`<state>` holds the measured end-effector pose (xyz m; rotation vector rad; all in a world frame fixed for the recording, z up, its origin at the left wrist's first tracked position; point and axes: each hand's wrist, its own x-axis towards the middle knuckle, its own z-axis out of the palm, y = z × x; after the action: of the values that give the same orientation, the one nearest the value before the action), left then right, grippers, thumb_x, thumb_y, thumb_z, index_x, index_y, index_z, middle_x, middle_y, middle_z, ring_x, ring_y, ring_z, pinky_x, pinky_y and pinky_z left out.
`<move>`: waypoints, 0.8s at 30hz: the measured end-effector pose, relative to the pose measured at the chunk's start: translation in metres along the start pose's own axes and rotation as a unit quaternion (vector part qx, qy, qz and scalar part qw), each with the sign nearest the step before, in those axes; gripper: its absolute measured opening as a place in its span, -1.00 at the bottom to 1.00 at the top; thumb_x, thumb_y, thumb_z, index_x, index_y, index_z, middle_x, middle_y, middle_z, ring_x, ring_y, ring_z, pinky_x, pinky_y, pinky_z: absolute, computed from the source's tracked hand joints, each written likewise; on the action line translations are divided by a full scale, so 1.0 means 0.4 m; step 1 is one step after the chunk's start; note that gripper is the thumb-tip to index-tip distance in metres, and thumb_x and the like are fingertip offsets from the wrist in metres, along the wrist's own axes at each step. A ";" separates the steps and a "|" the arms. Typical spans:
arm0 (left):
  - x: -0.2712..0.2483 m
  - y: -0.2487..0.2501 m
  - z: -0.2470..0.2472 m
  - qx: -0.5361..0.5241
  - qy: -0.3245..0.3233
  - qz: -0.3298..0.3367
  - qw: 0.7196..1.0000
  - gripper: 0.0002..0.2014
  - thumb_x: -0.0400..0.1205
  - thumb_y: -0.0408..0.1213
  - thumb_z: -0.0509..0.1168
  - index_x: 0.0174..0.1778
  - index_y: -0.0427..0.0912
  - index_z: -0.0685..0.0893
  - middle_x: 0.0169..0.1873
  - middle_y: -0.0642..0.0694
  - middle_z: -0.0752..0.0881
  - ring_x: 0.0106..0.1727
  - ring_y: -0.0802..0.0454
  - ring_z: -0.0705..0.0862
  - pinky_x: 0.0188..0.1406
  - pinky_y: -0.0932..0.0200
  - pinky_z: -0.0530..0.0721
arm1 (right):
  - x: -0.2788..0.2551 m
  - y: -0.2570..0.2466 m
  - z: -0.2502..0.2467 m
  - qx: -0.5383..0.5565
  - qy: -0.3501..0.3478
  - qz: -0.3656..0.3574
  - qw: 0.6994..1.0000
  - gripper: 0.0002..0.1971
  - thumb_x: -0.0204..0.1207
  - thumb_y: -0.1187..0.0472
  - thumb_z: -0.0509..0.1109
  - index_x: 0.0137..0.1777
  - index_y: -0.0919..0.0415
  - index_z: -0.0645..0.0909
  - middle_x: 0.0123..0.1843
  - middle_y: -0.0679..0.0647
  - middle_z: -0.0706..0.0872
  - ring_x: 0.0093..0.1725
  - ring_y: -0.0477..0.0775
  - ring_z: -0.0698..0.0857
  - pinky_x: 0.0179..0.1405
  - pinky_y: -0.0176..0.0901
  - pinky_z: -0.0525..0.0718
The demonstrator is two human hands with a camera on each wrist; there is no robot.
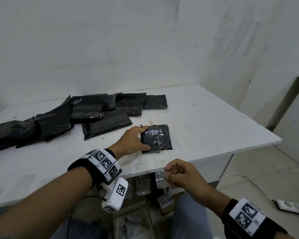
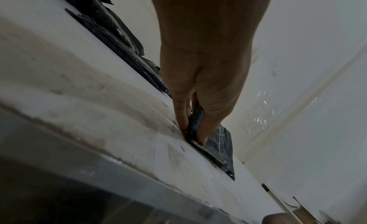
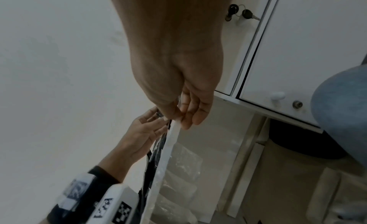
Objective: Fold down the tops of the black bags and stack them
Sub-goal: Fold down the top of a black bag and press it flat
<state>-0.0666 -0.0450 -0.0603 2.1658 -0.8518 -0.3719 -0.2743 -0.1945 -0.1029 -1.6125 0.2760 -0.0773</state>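
A small folded black bag (image 1: 155, 138) with shiny tape across it lies on another flat black bag (image 1: 167, 145) near the front of the white table (image 1: 214, 128). My left hand (image 1: 145, 138) grips the folded bag's left edge, thumb at the near corner and fingers at the far one; the left wrist view shows the fingers (image 2: 200, 117) clamped round the black bag (image 2: 220, 147). My right hand (image 1: 167, 172) is at the table's front edge, pinching a clear tape strip (image 1: 160, 179) that hangs there. Several unfolded black bags (image 1: 93, 111) lie at the back left.
More clear tape strips (image 1: 142, 185) hang from the table's front edge. Boxes and packets sit on the floor under the table (image 1: 164, 202). A white power strip (image 1: 290, 206) and cable lie on the floor at the right. Walls close in behind and to the right.
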 end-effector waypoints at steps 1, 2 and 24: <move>-0.001 0.001 0.000 -0.002 0.000 0.000 1.000 -0.13 0.42 -0.41 0.65 0.66 -0.18 0.42 0.44 -0.05 0.52 -0.03 0.08 0.71 -0.25 0.55 0.63 | -0.001 -0.007 -0.003 0.023 -0.009 0.017 1.000 -0.82 0.53 0.48 0.49 0.10 0.36 0.68 -0.27 0.09 0.76 -0.26 0.03 0.71 -0.21 -0.07 0.72; -0.002 0.002 -0.001 -0.004 0.000 0.000 1.000 -0.13 0.42 -0.41 0.64 0.66 -0.18 0.42 0.41 -0.03 0.52 -0.03 0.09 0.71 -0.25 0.56 0.63 | -0.001 -0.014 -0.005 0.044 -0.016 0.036 0.998 -0.79 0.52 0.49 0.49 0.14 0.37 0.69 -0.25 0.09 0.77 -0.26 0.01 0.72 -0.23 -0.09 0.71; 0.003 -0.020 -0.032 0.002 0.002 -0.010 1.000 -0.07 0.44 -0.35 0.65 0.71 -0.14 0.33 0.51 -0.02 0.43 0.04 0.10 0.64 -0.24 0.56 0.61 | 0.167 -0.198 -0.027 -0.124 0.059 -0.133 0.982 -0.46 0.55 0.39 0.51 0.49 0.00 0.59 0.35 -0.11 0.71 -0.14 0.04 0.83 -0.14 -0.31 0.74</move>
<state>-0.0556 -0.0349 -0.0577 2.1796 -0.8306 -0.3760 -0.2017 -0.2171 -0.0318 -1.8890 0.1625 -0.3570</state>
